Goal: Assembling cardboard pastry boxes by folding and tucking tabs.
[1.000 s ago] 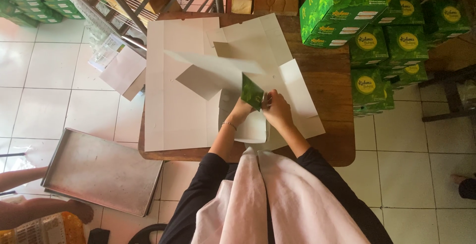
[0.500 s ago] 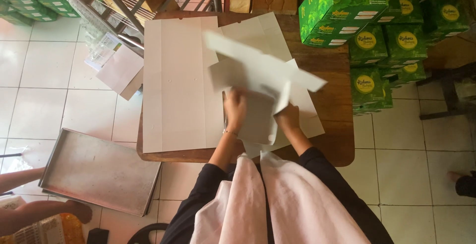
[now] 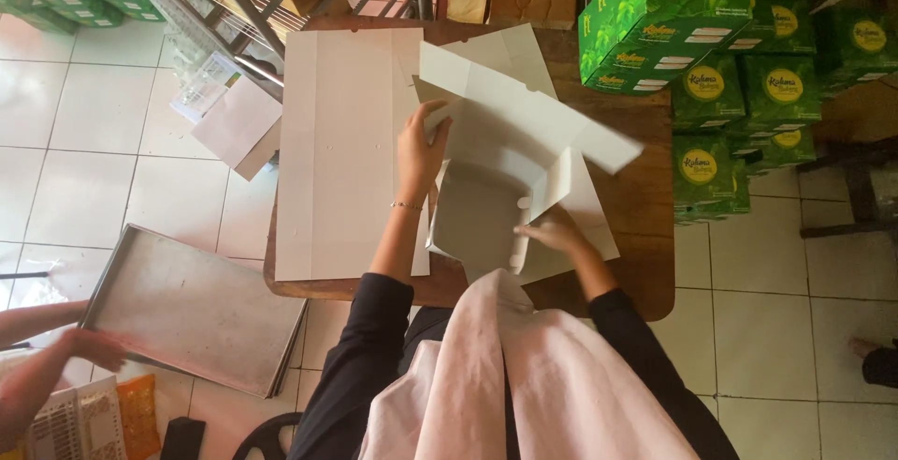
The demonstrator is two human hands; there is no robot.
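A white cardboard box blank (image 3: 505,156), half folded up, is raised over a small wooden table (image 3: 645,273). My left hand (image 3: 421,147) grips its left side wall near the top. My right hand (image 3: 552,233) holds the lower right flap from underneath. The box's inner floor faces me, with flaps sticking out to the right. Beneath it lies a flat stack of unfolded white cardboard sheets (image 3: 341,151) covering the left half of the table.
Stacks of finished green boxes (image 3: 720,77) stand at the table's right and on the floor. A metal baking tray (image 3: 192,306) lies on the tiled floor at left, touched by another person's hand (image 3: 89,348). A metal rack (image 3: 253,2) stands behind.
The flat sheet that my hands were working on has been lifted and folded into an open box shape. My left hand has moved up and left, my right hand down.
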